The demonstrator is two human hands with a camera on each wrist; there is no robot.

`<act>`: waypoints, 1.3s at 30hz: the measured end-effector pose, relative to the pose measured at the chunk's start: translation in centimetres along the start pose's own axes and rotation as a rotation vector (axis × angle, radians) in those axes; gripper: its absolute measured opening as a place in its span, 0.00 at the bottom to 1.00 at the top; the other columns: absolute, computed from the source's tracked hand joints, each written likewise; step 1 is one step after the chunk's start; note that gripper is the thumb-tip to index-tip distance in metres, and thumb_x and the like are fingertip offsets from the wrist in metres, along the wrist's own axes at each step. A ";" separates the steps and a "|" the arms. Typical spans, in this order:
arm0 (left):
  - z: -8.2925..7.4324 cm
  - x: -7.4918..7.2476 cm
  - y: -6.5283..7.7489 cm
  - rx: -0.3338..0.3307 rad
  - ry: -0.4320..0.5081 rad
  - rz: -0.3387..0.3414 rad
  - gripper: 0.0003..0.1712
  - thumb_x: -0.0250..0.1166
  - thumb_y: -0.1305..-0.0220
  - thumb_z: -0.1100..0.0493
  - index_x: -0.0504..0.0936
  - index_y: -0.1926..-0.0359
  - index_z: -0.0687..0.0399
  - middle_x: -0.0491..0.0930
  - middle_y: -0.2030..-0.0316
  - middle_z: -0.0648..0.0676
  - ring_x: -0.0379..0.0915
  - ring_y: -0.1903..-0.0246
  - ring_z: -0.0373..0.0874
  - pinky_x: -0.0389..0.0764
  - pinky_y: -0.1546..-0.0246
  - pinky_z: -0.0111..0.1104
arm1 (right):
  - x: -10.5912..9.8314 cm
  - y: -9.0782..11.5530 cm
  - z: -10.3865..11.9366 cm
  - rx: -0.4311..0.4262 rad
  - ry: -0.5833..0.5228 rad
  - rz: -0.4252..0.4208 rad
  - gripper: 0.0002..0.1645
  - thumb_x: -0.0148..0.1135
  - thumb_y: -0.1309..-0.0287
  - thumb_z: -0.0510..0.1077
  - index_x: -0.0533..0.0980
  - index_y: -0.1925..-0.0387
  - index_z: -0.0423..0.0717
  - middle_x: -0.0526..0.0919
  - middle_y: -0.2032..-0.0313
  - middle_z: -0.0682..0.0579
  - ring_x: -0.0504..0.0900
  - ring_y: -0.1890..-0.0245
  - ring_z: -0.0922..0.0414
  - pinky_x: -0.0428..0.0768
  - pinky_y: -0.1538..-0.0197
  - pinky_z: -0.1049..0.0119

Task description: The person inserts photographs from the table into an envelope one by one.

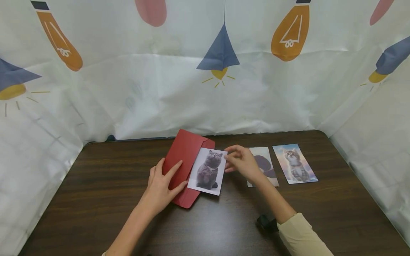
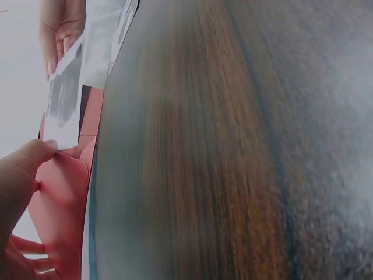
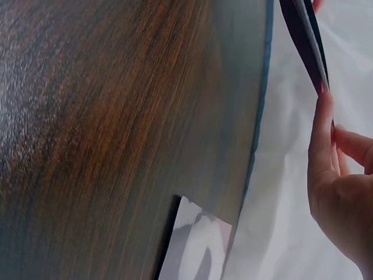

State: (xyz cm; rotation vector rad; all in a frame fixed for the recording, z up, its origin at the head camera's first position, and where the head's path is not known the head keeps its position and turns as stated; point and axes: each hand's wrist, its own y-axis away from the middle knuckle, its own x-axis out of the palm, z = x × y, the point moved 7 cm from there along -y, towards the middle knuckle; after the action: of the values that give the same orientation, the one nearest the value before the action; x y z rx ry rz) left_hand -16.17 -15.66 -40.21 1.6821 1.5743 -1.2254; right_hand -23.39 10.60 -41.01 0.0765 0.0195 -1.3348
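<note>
My left hand (image 1: pixel 161 188) grips a red envelope (image 1: pixel 179 160), which is tilted up off the table with its upper corner above the far table edge. The left thumb touches the lower left corner of a white card with a grey cat picture (image 1: pixel 209 172); that card overlaps the envelope's opening side. My right hand (image 1: pixel 241 161) pinches the cat card's right edge between thumb and fingers. In the right wrist view, the right hand (image 3: pixel 344 181) holds the thin stack of card and envelope seen edge-on. The left wrist view shows the left thumb (image 2: pixel 26 163) at the card's corner.
A card with purple and beige shapes (image 1: pixel 266 167) lies partly behind the right hand. To its right is a card with a striped kitten (image 1: pixel 295 164). Dark wood table (image 1: pixel 96 199) runs up to a white printed curtain (image 1: pixel 144 99). A black object (image 1: pixel 267 224) sits by the right sleeve.
</note>
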 end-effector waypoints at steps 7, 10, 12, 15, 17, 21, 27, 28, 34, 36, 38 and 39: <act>-0.5 -0.1 0.0 0.016 -0.002 -0.031 0.41 0.78 0.38 0.52 0.75 0.26 0.51 0.59 0.28 0.74 0.59 0.34 0.71 0.82 0.48 0.61 | -0.1 0.1 -0.1 0.020 0.007 -0.048 0.13 0.61 0.29 0.30 0.73 0.47 0.26 0.87 0.67 0.47 0.87 0.72 0.56 0.90 0.64 0.59; -0.6 -0.1 -0.1 0.026 -0.001 -0.040 0.41 0.78 0.38 0.52 0.75 0.26 0.51 0.60 0.28 0.74 0.59 0.34 0.71 0.83 0.48 0.60 | 0.0 0.0 -0.1 0.025 0.002 -0.066 0.12 0.61 0.29 0.29 0.73 0.48 0.27 0.87 0.68 0.46 0.87 0.71 0.55 0.90 0.64 0.59; -0.7 -0.1 -0.2 0.030 0.003 -0.038 0.41 0.78 0.38 0.52 0.75 0.26 0.51 0.59 0.28 0.74 0.59 0.33 0.71 0.83 0.48 0.60 | 0.0 0.0 -0.2 0.026 -0.009 -0.077 0.11 0.60 0.29 0.29 0.73 0.49 0.26 0.87 0.68 0.47 0.87 0.71 0.55 0.90 0.65 0.60; -0.8 0.0 -0.3 0.031 0.013 -0.031 0.41 0.78 0.39 0.53 0.75 0.26 0.51 0.59 0.27 0.73 0.59 0.33 0.71 0.85 0.49 0.59 | 0.0 -0.1 -0.2 0.026 -0.023 -0.101 0.10 0.60 0.28 0.29 0.74 0.50 0.25 0.85 0.68 0.48 0.86 0.71 0.57 0.90 0.65 0.60; -0.7 0.1 -0.4 0.028 0.016 -0.024 0.42 0.78 0.40 0.53 0.75 0.26 0.51 0.59 0.27 0.73 0.59 0.32 0.71 0.85 0.50 0.58 | 0.0 0.0 -0.2 0.019 -0.023 -0.117 0.10 0.60 0.28 0.30 0.74 0.51 0.24 0.84 0.67 0.47 0.85 0.71 0.58 0.89 0.65 0.60; -0.7 0.2 -0.5 0.024 0.013 -0.014 0.43 0.79 0.40 0.52 0.75 0.26 0.50 0.59 0.26 0.73 0.58 0.32 0.71 0.85 0.50 0.58 | 0.0 0.1 0.0 0.019 0.002 -0.148 0.10 0.61 0.29 0.30 0.75 0.51 0.25 0.84 0.67 0.44 0.84 0.72 0.58 0.89 0.65 0.60; -0.9 0.2 -0.6 0.045 -0.007 -0.034 0.41 0.78 0.40 0.53 0.75 0.26 0.50 0.60 0.27 0.73 0.59 0.33 0.70 0.84 0.49 0.59 | -0.1 0.3 0.0 0.025 0.042 -0.176 0.10 0.63 0.29 0.31 0.77 0.51 0.26 0.85 0.68 0.42 0.85 0.72 0.59 0.89 0.65 0.62; -1.0 0.3 -0.6 0.046 -0.010 -0.034 0.41 0.78 0.39 0.53 0.75 0.26 0.50 0.59 0.27 0.73 0.59 0.33 0.70 0.84 0.49 0.59 | -0.2 0.3 0.0 0.021 0.043 -0.178 0.10 0.63 0.29 0.31 0.78 0.51 0.26 0.86 0.68 0.42 0.85 0.73 0.59 0.89 0.66 0.63; -1.1 0.5 -0.8 0.049 -0.018 -0.033 0.42 0.79 0.40 0.52 0.75 0.26 0.51 0.59 0.27 0.73 0.59 0.33 0.70 0.84 0.48 0.59 | -0.1 0.3 0.1 0.003 0.032 -0.176 0.10 0.63 0.29 0.31 0.78 0.52 0.24 0.87 0.70 0.42 0.86 0.74 0.60 0.89 0.66 0.64; -1.2 0.5 -0.9 0.052 -0.020 -0.036 0.42 0.79 0.41 0.52 0.75 0.26 0.51 0.59 0.27 0.73 0.59 0.34 0.70 0.84 0.49 0.59 | -0.1 0.3 0.1 0.000 0.028 -0.173 0.11 0.63 0.29 0.31 0.78 0.52 0.24 0.87 0.69 0.40 0.86 0.75 0.60 0.89 0.66 0.64; -1.3 0.5 -1.0 0.056 -0.021 -0.042 0.42 0.79 0.41 0.52 0.76 0.27 0.51 0.59 0.27 0.73 0.60 0.34 0.70 0.85 0.50 0.58 | -0.1 0.2 0.1 -0.002 0.024 -0.169 0.11 0.62 0.29 0.31 0.78 0.52 0.24 0.87 0.69 0.38 0.86 0.75 0.61 0.89 0.66 0.64; -1.3 0.5 -1.1 0.058 -0.021 -0.045 0.42 0.80 0.41 0.52 0.76 0.27 0.51 0.60 0.27 0.73 0.60 0.34 0.70 0.85 0.50 0.58 | -0.1 0.2 0.1 -0.001 0.023 -0.166 0.11 0.62 0.29 0.31 0.78 0.51 0.23 0.87 0.69 0.37 0.86 0.75 0.61 0.89 0.66 0.64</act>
State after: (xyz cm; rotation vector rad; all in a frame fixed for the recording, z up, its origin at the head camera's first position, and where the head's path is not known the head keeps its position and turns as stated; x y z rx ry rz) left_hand -16.89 -14.06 -39.84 1.6726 1.5867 -1.3186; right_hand -23.19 10.74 -40.89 0.0912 0.0471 -1.5002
